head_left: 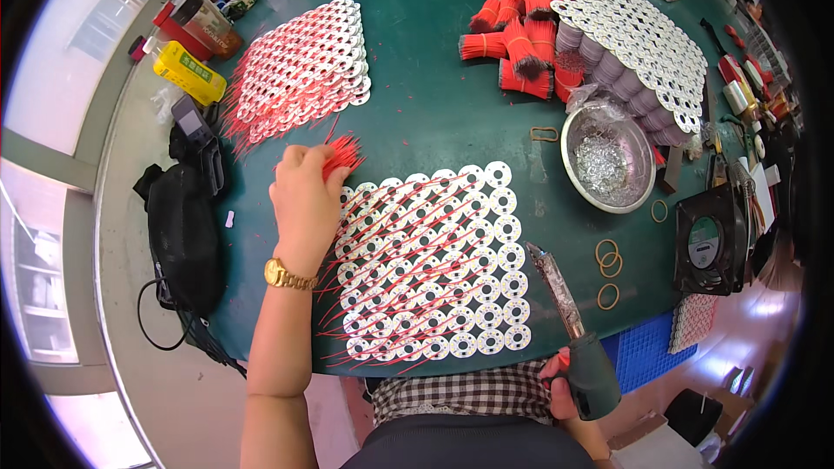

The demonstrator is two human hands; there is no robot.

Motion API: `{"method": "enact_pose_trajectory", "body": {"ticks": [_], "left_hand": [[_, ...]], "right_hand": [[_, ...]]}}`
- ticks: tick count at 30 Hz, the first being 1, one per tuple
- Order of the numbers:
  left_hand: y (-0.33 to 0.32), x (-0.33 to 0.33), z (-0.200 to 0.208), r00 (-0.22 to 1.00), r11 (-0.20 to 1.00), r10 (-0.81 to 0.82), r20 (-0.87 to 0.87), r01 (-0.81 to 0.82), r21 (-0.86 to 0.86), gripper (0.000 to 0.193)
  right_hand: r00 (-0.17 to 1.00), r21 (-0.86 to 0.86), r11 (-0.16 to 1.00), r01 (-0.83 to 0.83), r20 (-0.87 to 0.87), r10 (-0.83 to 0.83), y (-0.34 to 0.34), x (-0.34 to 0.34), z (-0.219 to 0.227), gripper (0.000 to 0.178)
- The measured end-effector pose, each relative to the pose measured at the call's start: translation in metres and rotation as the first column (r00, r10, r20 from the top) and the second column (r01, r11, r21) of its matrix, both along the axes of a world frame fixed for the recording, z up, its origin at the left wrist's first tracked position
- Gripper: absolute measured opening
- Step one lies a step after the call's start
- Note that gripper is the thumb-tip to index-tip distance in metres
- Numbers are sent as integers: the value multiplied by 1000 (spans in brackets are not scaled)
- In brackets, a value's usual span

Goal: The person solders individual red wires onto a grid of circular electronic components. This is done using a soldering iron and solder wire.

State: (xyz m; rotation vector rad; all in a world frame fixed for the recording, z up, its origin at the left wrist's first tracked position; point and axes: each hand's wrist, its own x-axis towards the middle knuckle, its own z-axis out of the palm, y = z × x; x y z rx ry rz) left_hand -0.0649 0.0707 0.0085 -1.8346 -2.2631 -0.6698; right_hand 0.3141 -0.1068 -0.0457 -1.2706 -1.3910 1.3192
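- The green counter (426, 113) carries the whole job, with finished-looking, current and bare work all on it.
- The panel of white ring-shaped circuit boards (433, 262) in hand lies against the counter's near edge. Red wires slant across its left and middle columns, while the rightmost boards show none, so it looks well past half wired. Whether every joint is soldered I cannot tell.
- The tall stack of bare panels (638, 48), toward the counter's far right corner, shows no wires on top; by its height, most of the work seems left.
- The wired stack (304, 65), toward the far left corner, bristles with red wires and looks done.
- The banded red wire bundles (526, 35), near the far edge beside the bare stack, appear to be unused supply.
- The soldering iron (566, 302) tilts up by the panel's right side; the right hand (560, 382) has its fingers curled round the handle, partly hidden.
- The left hand (308, 187) pinches a loose wire bunch (347, 155) above the panel's far left corner, fingers closed snugly.
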Motion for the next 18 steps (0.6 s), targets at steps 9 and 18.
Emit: {"method": "enact_pose_trajectory", "body": {"ticks": [9, 18], "left_hand": [[9, 0, -8, 990, 996, 56, -126, -64, -58, 8], [-4, 3, 11, 908, 987, -120, 402, 64, 149, 7]], "right_hand": [[995, 154, 986, -69, -65, 80, 2, -2, 5, 41], [958, -726, 648, 230, 53, -281, 35, -22, 41, 10]]}}
